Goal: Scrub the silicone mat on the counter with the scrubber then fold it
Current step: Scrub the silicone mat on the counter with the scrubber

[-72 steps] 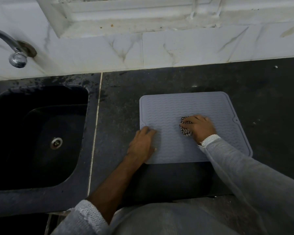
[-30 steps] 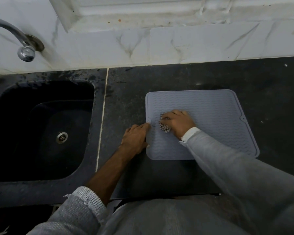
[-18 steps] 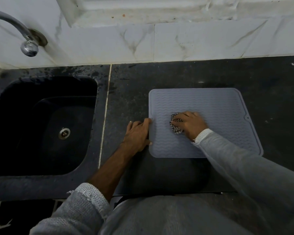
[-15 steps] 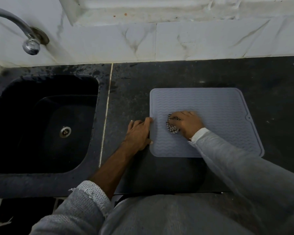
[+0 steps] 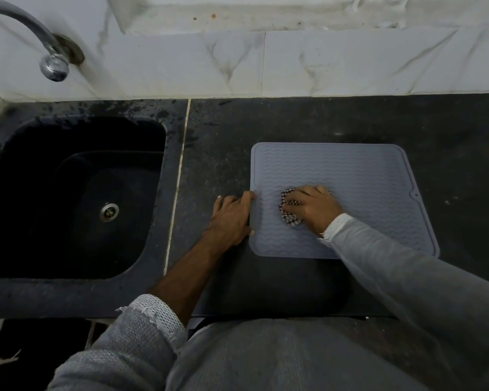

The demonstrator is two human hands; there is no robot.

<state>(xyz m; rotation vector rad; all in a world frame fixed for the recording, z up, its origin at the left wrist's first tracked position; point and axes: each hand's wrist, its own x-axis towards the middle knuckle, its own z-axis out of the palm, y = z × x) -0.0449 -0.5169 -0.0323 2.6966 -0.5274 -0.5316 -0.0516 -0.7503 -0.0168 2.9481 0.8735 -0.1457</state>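
A grey silicone mat (image 5: 350, 176) with a wavy ribbed surface lies flat on the black counter (image 5: 294, 277). My right hand (image 5: 314, 207) grips a dark checkered scrubber (image 5: 288, 212) and presses it onto the mat's left-middle part. My left hand (image 5: 233, 217) rests on the counter at the mat's left edge, with its fingertip and thumb touching that edge. Part of the scrubber is hidden under my right hand.
A black sink (image 5: 76, 198) with a metal drain (image 5: 109, 211) lies to the left, under a chrome tap (image 5: 52, 64). A white marble wall (image 5: 322, 63) backs the counter. The counter's front edge runs just before my body.
My right hand has moved the scrubber back and forth across the mat's left-middle area. My left hand has slid off the mat to its left edge.
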